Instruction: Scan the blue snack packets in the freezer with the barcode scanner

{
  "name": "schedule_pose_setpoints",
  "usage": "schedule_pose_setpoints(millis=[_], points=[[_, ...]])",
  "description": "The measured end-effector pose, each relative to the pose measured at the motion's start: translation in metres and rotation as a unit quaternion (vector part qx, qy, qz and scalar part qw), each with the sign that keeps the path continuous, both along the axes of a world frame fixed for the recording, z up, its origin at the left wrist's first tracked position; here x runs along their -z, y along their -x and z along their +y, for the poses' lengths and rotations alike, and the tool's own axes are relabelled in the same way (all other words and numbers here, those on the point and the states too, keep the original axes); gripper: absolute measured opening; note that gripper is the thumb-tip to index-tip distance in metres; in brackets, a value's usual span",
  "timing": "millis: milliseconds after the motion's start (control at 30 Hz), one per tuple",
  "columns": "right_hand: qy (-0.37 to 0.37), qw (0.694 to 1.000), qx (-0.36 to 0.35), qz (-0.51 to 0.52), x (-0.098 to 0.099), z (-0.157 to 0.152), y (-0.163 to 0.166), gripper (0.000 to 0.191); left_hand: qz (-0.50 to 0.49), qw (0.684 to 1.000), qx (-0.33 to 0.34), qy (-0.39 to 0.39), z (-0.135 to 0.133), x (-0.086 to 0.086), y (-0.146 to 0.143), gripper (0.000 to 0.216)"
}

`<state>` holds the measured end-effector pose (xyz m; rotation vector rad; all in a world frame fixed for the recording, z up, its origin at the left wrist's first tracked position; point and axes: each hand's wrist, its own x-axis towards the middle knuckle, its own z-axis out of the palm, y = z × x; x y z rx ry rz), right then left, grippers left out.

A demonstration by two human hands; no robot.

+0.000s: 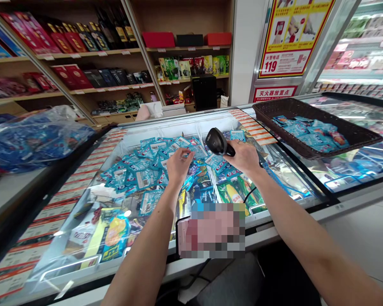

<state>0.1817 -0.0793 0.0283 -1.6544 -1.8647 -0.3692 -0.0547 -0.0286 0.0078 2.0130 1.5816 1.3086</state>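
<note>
My right hand (245,156) is wrapped round the handle of a black barcode scanner (217,142), whose head points left over the open chest freezer (210,117). My left hand (178,165) reaches into the freezer over a heap of several light-blue packets (137,170); its fingers pinch the edge of one packet (185,154) just left of the scanner head. A black cable (249,194) runs down from the scanner toward me.
A dark wicker basket (293,111) holding more blue packets rests on the freezer glass at right. A clear bag of blue packets (35,138) lies at left. Green and yellow ice-cream packs (115,233) show under the sliding glass. Shelves of boxes stand behind.
</note>
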Motion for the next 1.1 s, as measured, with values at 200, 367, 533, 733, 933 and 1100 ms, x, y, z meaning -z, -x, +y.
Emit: schedule_pose_setpoints(millis=[200,367,533,733,933,1100], points=[[0.008,0.999,-0.025,-0.022,0.001,0.0,0.002,0.033,-0.165,0.986,0.018,0.016,0.007,0.004,0.003,0.058],[0.012,0.998,-0.053,-0.035,0.002,-0.001,0.003,0.032,-0.158,0.987,0.014,0.017,0.013,0.009,0.005,0.039],[0.029,0.997,-0.062,-0.041,0.001,-0.002,0.003,0.032,-0.152,0.988,0.001,0.015,0.016,0.013,0.007,0.04],[0.041,0.993,-0.093,-0.053,0.001,-0.002,0.004,0.032,-0.151,0.988,0.004,0.02,0.016,0.013,0.007,0.039],[0.034,0.992,-0.106,-0.059,0.002,-0.002,0.004,0.032,-0.155,0.988,0.006,0.02,0.016,0.012,0.006,0.039],[0.042,0.991,-0.105,-0.065,0.002,-0.001,0.004,0.033,-0.154,0.988,0.009,0.021,0.016,0.012,0.006,0.039]])
